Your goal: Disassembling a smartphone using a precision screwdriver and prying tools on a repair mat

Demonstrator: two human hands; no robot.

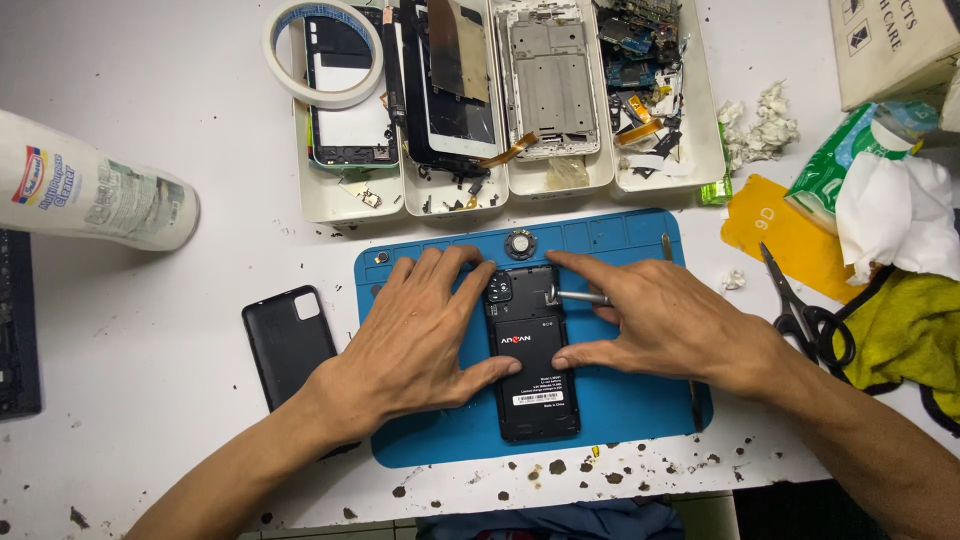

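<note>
A black smartphone [530,350], its back cover [288,340] already removed and laid to the left, is steadied flat on a blue work mat [620,400] by the spread left hand [420,335], while a metal tool [578,296] is gripped in the right hand [660,320]. Inner parts appear still in place. Far white trays [510,180] are filled with phone frames, screens and circuit scraps.

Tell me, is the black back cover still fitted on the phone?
No, the black back cover lies on the table left of the blue mat, apart from the opened phone.
</note>
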